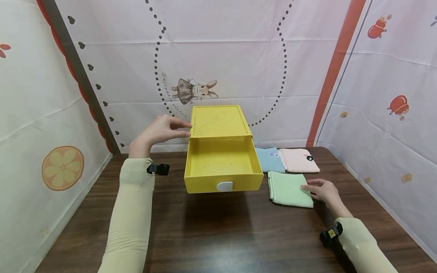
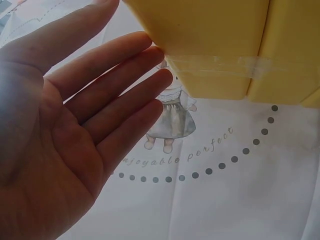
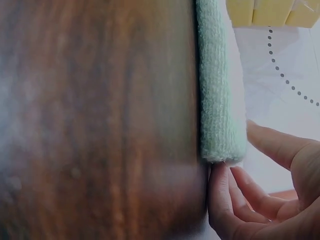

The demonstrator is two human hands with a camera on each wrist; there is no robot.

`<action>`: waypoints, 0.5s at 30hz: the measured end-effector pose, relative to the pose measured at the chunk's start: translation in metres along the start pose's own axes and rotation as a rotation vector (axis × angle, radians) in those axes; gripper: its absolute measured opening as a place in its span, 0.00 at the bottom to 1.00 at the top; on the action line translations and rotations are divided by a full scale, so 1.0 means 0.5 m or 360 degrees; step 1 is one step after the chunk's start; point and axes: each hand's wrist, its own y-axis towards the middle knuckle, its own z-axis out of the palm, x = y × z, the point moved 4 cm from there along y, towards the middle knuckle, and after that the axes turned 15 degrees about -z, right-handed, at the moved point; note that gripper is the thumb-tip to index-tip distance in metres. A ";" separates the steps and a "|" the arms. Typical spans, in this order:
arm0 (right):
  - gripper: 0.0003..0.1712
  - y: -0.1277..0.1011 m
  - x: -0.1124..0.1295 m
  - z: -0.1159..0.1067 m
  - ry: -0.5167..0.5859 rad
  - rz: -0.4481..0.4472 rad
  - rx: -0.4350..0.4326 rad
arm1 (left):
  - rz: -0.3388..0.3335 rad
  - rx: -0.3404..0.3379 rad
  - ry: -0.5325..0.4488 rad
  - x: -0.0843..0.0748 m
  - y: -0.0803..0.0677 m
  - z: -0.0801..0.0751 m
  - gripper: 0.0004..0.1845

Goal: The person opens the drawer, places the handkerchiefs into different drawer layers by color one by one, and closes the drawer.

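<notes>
1. The left hand (image 1: 162,131) is raised beside the yellow box (image 1: 220,121), on its left side. The fingers (image 2: 125,80) are straight and spread a little; the fingertips touch the box's corner and grip nothing.
2. The drawer (image 1: 222,167) of the box is pulled out toward the person, below and to the right of the left fingertips. I see nothing inside it.
3. The right hand (image 1: 322,189) lies at the right edge of the folded green towel (image 1: 288,187) on the table (image 1: 218,235). The thumb rests on top and the fingers (image 3: 222,200) curl at the towel's edge, so the hand pinches it lightly.
4. Beyond the right fingers lie a blue towel (image 1: 269,159) and a pink towel (image 1: 300,159), side by side, just behind the green one.
</notes>
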 end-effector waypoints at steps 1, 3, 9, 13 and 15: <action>0.43 0.000 0.000 0.000 0.0002 -0.0001 0.0005 | 0.0001 0.0000 0.0001 0.000 0.000 0.000 0.23; 0.43 0.001 0.000 -0.001 -0.0004 -0.0001 0.0012 | 0.0002 0.0000 0.0004 0.000 0.001 0.000 0.23; 0.43 0.009 -0.007 -0.003 -0.0036 0.0027 0.0040 | -0.0002 0.0007 0.0005 0.000 0.001 0.000 0.23; 0.43 0.014 -0.012 -0.001 -0.0051 0.0042 0.0074 | -0.0003 0.0012 -0.0001 0.000 0.001 0.000 0.23; 0.44 0.016 -0.013 0.000 -0.0067 0.0047 0.0088 | -0.0006 0.0013 -0.0003 0.001 0.002 0.001 0.23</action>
